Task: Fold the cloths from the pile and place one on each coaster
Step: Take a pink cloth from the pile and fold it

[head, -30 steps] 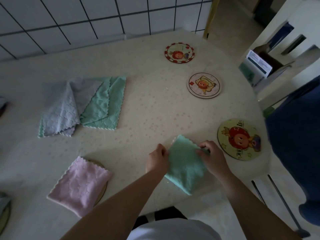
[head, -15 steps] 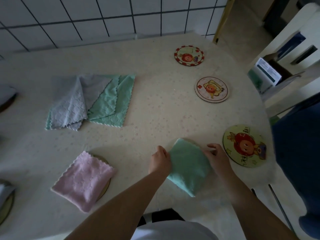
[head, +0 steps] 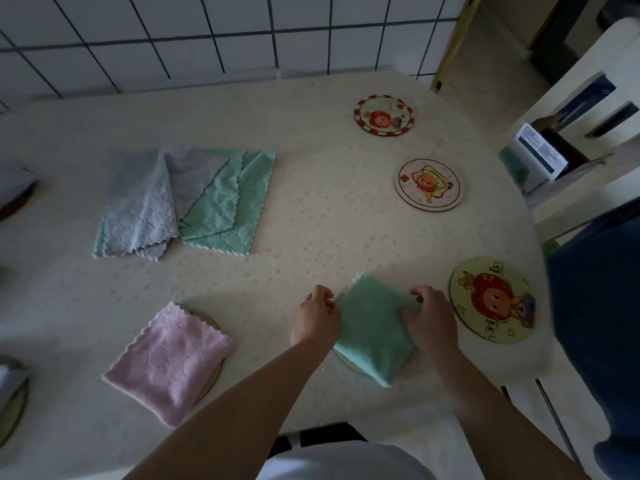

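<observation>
- The folded green cloth (head: 372, 327) is laid near the front edge of the table (head: 311, 209), over a coaster (head: 343, 362) of which only a thin rim is seen at the cloth's lower left.
- Its left edge is pinched by the left hand (head: 317, 315), fingers curled onto the fabric, forearm stretched in from below.
- Its right edge is gripped by the right hand (head: 431, 315), knuckles raised, fingers bent down on the cloth.
- A folded pink cloth (head: 169, 362) is set on another coaster (head: 212, 379) to the left.
- The pile of grey and green cloths (head: 187, 202) is spread farther back.
- Three bare coasters are ranged on the right: near (head: 491, 299), middle (head: 429, 184), far (head: 383, 115).
</observation>
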